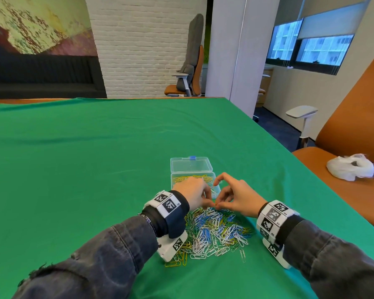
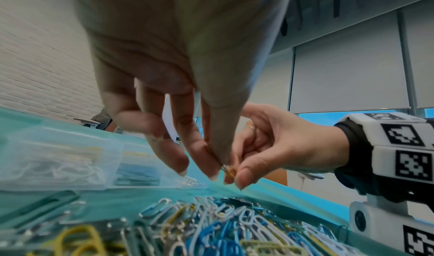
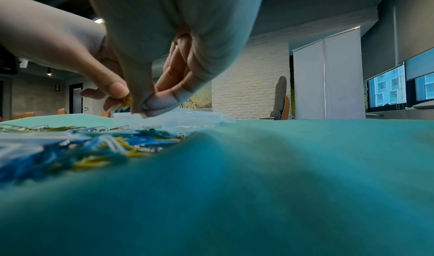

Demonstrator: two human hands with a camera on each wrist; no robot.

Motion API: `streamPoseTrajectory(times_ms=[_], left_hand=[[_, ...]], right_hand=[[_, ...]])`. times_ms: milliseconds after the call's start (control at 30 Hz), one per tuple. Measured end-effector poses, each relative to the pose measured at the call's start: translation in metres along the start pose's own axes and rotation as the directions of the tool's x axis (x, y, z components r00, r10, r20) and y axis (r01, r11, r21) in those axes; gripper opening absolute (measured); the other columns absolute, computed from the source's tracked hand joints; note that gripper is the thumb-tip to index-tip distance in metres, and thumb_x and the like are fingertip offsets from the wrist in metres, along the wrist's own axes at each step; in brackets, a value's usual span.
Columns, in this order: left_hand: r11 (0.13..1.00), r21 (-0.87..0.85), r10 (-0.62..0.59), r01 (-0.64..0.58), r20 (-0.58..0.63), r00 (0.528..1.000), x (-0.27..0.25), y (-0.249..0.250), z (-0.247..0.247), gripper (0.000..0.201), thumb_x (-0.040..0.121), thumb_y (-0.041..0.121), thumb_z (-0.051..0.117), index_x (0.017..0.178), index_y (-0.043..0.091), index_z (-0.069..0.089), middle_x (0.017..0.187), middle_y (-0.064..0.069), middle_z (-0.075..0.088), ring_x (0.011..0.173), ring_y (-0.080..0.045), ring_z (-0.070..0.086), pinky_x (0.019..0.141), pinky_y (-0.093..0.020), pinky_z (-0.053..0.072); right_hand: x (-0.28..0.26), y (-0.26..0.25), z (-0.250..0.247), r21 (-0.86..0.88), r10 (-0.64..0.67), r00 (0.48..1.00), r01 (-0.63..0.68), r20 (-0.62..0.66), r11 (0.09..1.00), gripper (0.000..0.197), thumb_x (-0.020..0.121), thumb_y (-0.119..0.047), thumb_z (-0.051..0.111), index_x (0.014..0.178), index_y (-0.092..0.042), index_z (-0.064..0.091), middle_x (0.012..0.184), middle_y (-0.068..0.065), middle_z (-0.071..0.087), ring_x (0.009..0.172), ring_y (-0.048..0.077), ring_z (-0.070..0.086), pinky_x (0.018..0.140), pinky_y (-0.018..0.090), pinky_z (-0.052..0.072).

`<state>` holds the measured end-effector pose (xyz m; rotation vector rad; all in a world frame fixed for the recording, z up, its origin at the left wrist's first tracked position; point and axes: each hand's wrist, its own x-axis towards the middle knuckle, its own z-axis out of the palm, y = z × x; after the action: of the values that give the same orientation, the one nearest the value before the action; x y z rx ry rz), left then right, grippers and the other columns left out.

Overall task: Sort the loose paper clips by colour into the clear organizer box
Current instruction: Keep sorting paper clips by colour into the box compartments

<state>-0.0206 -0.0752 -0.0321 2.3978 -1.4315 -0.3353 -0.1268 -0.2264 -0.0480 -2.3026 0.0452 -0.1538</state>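
Observation:
A heap of loose paper clips (image 1: 214, 231) in blue, yellow, white and silver lies on the green cloth before me. Just above its far edge both hands meet over one yellow clip (image 2: 229, 170). My left hand (image 1: 209, 202) pinches it between thumb and fingertips, and my right hand (image 1: 218, 205) pinches the same clip from the other side. Behind the hands stands the clear organizer box (image 1: 191, 169) with its lid up; yellow clips fill its far compartment, and white and blue ones show in others (image 2: 70, 167).
The green cloth (image 1: 95, 158) covers the table, with much bare room to the left and beyond the box. The table's right edge runs near an orange chair (image 1: 343, 147) with a white bag (image 1: 352, 167) on its seat.

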Motion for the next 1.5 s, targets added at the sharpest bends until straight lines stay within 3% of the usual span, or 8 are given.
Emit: streamPoseTrajectory(times_ms=[167,333,633,800,967,1067,1233,1500], left_hand=[[0.998,0.040,-0.047,0.048,-0.020,0.999,0.006,-0.012,-0.016,0.018,0.089,0.044,0.064,0.079,0.029,0.062,0.075,0.012,0.067,0.071,-0.006,0.062,0.074,-0.028,0.053],[0.983,0.034,-0.173,0.181,-0.155,0.973,0.023,-0.044,-0.055,0.018,0.086,0.045,0.065,0.079,0.029,0.060,0.076,0.015,0.059,0.072,-0.007,0.059,0.072,-0.028,0.055],[0.951,0.135,-0.275,0.277,-0.038,0.961,0.041,-0.064,-0.054,0.018,0.084,0.040,0.071,0.092,0.026,0.063,0.098,0.005,0.069,0.086,-0.015,0.065,0.078,-0.030,0.053],[0.971,0.143,-0.181,0.192,-0.086,0.980,0.018,-0.045,-0.056,0.028,0.081,0.038,0.074,0.102,0.026,0.061,0.102,0.012,0.063,0.091,-0.011,0.061,0.077,-0.028,0.048],[0.983,0.103,-0.167,0.149,0.185,0.968,-0.022,-0.028,-0.037,0.024,0.078,0.032,0.078,0.095,0.021,0.065,0.097,0.005,0.067,0.088,-0.013,0.063,0.079,-0.030,0.051],[0.985,0.121,-0.151,0.123,0.259,0.954,-0.034,-0.028,-0.024,0.031,0.077,0.032,0.079,0.100,0.021,0.063,0.103,0.002,0.065,0.087,-0.014,0.060,0.072,-0.026,0.047],[0.979,0.136,-0.181,0.151,0.246,0.952,-0.038,-0.028,-0.009,0.036,0.074,0.038,0.080,0.101,0.022,0.062,0.100,0.006,0.062,0.093,-0.015,0.059,0.079,-0.030,0.050],[0.983,0.034,-0.185,0.182,0.208,0.960,-0.041,-0.035,-0.013,0.016,0.083,0.026,0.075,0.092,0.014,0.069,0.099,-0.001,0.071,0.082,-0.013,0.061,0.073,-0.026,0.049]], right_hand=[[0.000,0.000,0.000,-0.011,-0.003,1.000,0.003,0.021,1.000,0.054,0.073,-0.004,0.080,0.111,-0.021,0.046,0.077,0.001,0.075,0.058,0.005,0.066,0.059,0.014,0.049],[0.000,0.005,-0.001,-0.088,-0.016,1.000,0.016,0.004,0.996,0.051,0.074,-0.009,0.080,0.110,-0.023,0.048,0.077,-0.001,0.074,0.062,0.003,0.065,0.060,0.013,0.048],[0.003,0.014,0.000,-0.135,-0.042,0.999,0.042,0.005,0.990,0.038,0.078,-0.010,0.076,0.107,-0.020,0.053,0.078,-0.002,0.072,0.069,0.003,0.065,0.067,0.012,0.050],[0.005,0.017,-0.001,-0.171,-0.049,0.999,0.047,-0.007,0.984,0.022,0.080,-0.013,0.075,0.095,-0.021,0.060,0.080,-0.004,0.070,0.072,0.003,0.064,0.069,0.012,0.050],[0.005,0.017,0.000,-0.198,-0.069,0.996,0.080,0.063,0.977,0.015,0.082,-0.020,0.075,0.092,-0.013,0.066,0.082,-0.002,0.067,0.072,0.007,0.062,0.073,0.018,0.053],[0.005,0.018,0.000,-0.214,-0.063,0.996,0.075,0.064,0.974,0.011,0.083,-0.021,0.073,0.088,-0.016,0.066,0.082,-0.003,0.066,0.071,0.004,0.060,0.070,0.013,0.050],[0.003,0.016,0.001,-0.217,-0.070,0.996,0.080,0.051,0.973,0.006,0.085,-0.016,0.070,0.083,-0.018,0.065,0.080,-0.004,0.066,0.070,-0.001,0.058,0.071,0.016,0.051],[0.004,0.017,0.000,-0.224,-0.068,0.997,0.072,0.024,0.972,0.006,0.084,-0.015,0.071,0.081,-0.018,0.066,0.077,-0.003,0.067,0.070,0.006,0.061,0.072,0.021,0.054]])
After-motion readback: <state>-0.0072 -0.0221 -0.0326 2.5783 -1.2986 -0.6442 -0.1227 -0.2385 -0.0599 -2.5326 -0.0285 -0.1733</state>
